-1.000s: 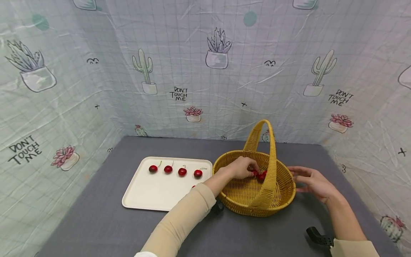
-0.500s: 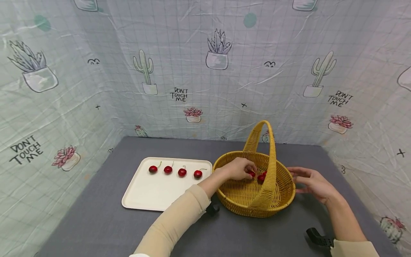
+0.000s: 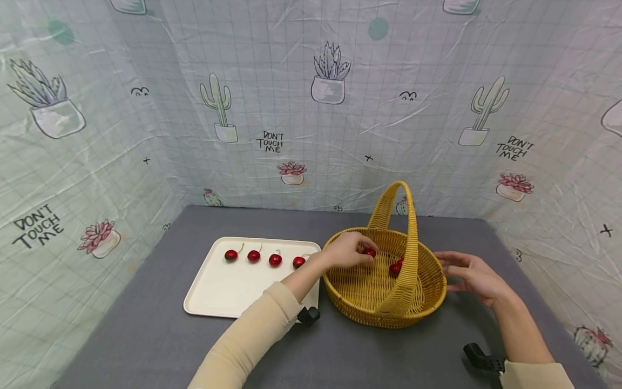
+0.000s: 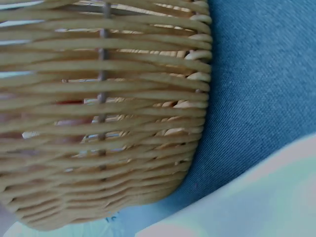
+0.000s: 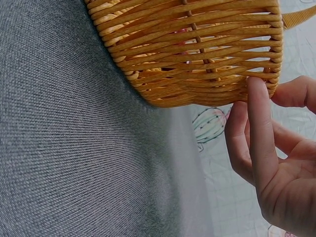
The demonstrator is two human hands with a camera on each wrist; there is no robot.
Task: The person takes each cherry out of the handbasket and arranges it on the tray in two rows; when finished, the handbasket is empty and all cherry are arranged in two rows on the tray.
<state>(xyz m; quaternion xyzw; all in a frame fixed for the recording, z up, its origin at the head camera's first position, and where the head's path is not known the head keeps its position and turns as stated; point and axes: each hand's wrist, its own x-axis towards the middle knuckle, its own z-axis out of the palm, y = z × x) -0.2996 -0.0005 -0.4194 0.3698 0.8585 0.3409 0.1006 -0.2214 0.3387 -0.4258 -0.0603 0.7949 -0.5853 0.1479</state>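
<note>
My left hand point(image 3: 346, 249) reaches over the left rim of a yellow wicker basket point(image 3: 359, 302) with a tall arched handle, its fingers curled. They pinch a red cherry point(image 3: 370, 252) inside. A couple more cherries point(image 3: 396, 267) lie on the basket floor, partly behind the handle. Against the outer right side, my right hand point(image 3: 478, 278) touches the wicker with extended fingertips; in the right wrist view one straight finger point(image 5: 260, 118) lies on the wall near the rim. Only the basket's woven wall point(image 4: 98, 123) shows in the left wrist view, hiding most of the left hand.
To the left of the basket, a cream tray point(image 3: 223, 294) bears several stemmed cherries point(image 3: 254, 256) in a row. The left forearm point(image 3: 262, 319) crosses the tray's right front corner. Grey cloth point(image 3: 146, 324) covers the table, and a printed curtain point(image 3: 340, 135) surrounds it.
Inside the basket, my left hand has moved left and slightly back, bringing a cherry away from the others there. The right hand and basket have stayed put.
</note>
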